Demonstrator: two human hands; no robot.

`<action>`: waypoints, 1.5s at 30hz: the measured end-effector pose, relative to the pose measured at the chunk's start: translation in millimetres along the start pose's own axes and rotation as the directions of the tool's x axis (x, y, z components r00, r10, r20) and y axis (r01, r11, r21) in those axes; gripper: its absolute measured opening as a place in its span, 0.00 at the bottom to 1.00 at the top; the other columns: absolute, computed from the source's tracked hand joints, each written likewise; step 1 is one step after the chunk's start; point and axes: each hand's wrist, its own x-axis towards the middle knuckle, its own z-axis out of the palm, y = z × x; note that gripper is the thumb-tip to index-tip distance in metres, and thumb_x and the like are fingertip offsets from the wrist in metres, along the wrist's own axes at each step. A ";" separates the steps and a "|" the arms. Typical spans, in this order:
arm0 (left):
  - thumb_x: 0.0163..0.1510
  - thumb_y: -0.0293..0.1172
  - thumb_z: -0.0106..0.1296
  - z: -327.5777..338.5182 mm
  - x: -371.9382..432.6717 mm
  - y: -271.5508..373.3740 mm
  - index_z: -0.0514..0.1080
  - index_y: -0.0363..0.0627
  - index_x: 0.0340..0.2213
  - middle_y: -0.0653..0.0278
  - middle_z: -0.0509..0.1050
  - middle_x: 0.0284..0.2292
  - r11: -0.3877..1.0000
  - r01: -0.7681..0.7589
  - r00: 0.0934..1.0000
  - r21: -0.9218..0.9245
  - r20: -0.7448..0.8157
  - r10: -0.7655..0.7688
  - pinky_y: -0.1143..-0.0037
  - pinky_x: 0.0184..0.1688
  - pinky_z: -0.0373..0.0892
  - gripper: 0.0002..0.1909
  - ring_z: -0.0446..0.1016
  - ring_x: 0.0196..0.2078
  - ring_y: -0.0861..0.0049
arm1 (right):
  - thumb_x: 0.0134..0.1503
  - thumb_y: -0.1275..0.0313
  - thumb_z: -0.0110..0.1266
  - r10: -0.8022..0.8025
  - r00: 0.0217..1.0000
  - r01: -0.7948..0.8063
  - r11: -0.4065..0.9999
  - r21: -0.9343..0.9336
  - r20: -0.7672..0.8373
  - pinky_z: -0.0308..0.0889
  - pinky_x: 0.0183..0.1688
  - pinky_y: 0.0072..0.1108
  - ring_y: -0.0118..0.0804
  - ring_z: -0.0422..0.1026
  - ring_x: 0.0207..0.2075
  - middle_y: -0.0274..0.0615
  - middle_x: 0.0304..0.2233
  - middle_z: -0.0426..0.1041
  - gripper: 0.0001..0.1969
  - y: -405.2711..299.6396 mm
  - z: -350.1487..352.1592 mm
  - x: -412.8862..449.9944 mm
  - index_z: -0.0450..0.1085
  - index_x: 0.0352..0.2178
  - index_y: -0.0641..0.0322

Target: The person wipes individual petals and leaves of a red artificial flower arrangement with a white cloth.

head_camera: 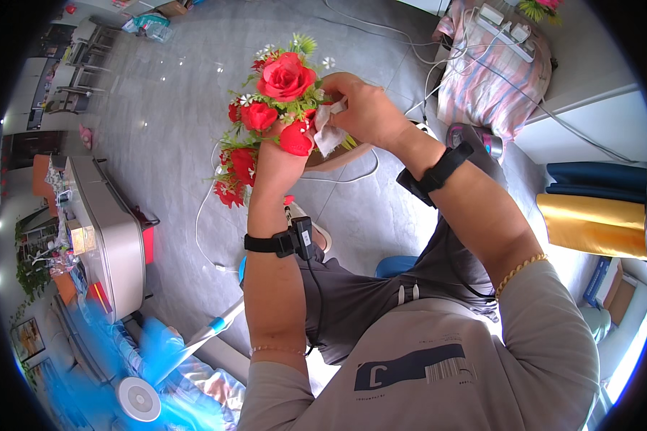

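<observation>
A bunch of red artificial flowers (286,77) with green leaves and small white blossoms stands before me. My left hand (284,137) is among the lower blooms, its fingers mostly hidden by petals; whether it grips a stem does not show. With bent fingers, my right hand (358,105) holds a crumpled white tissue or cloth (329,129) against the right side of the bunch. Under the hands, the curved brown rim of a round container (345,159) is partly visible.
White cables (377,172) lie over the grey tiled floor. A power strip (504,33) rests on a striped cloth-covered object (480,91) at upper right. A fan with blurred blue blades (138,398) is at lower left, a long cabinet (108,237) at left. Yellow and dark blue fabric rolls (593,223) lie right.
</observation>
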 end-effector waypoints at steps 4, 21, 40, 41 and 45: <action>0.57 0.30 0.57 -1.2 -5.1 0.9 0.73 0.37 0.44 0.56 0.79 0.41 0.986 0.126 0.992 0.106 0.017 -0.129 0.69 0.46 0.71 0.15 0.77 0.42 0.67 | 0.49 0.70 0.60 0.043 0.993 -0.028 0.990 -0.141 0.107 0.72 0.44 0.35 0.52 0.79 0.37 0.55 0.33 0.79 0.15 -10.6 -2.9 0.7 0.78 0.40 0.63; 0.58 0.29 0.60 1.2 2.0 -6.5 0.72 0.36 0.43 0.58 0.79 0.40 0.996 0.076 0.996 -0.049 -0.045 -0.078 0.74 0.47 0.71 0.14 0.76 0.43 0.76 | 0.57 0.75 0.61 0.128 0.788 0.215 0.860 0.463 -0.602 0.74 0.33 0.21 0.27 0.78 0.29 0.42 0.31 0.78 0.12 -3.4 -45.0 12.5 0.71 0.42 0.65; 0.60 0.28 0.54 -5.1 -3.7 -3.5 0.73 0.39 0.47 0.65 0.77 0.42 0.984 0.161 0.986 -0.076 0.044 -0.158 0.72 0.47 0.70 0.13 0.73 0.43 0.78 | 0.53 0.69 0.60 0.283 0.914 -0.357 0.901 0.246 0.291 0.75 0.37 0.33 0.47 0.81 0.30 0.50 0.31 0.81 0.15 -37.1 -26.4 -6.0 0.76 0.41 0.65; 0.60 0.28 0.54 -4.6 -3.5 -8.3 0.73 0.39 0.47 0.66 0.77 0.42 0.990 0.116 0.993 -0.080 0.032 -0.114 0.72 0.47 0.70 0.13 0.73 0.43 0.77 | 0.53 0.69 0.60 0.282 0.914 -0.357 0.901 0.246 0.293 0.75 0.37 0.33 0.47 0.81 0.30 0.50 0.31 0.81 0.15 -37.4 -22.9 -6.7 0.76 0.41 0.65; 0.60 0.28 0.55 1.7 0.0 -4.1 0.73 0.38 0.47 0.63 0.78 0.42 0.993 0.041 0.999 -0.113 0.033 -0.038 0.73 0.48 0.70 0.14 0.73 0.43 0.77 | 0.52 0.68 0.62 0.157 0.985 -0.165 0.979 0.123 0.065 0.75 0.42 0.30 0.46 0.81 0.36 0.50 0.36 0.81 0.17 -7.8 -1.3 -6.3 0.76 0.43 0.66</action>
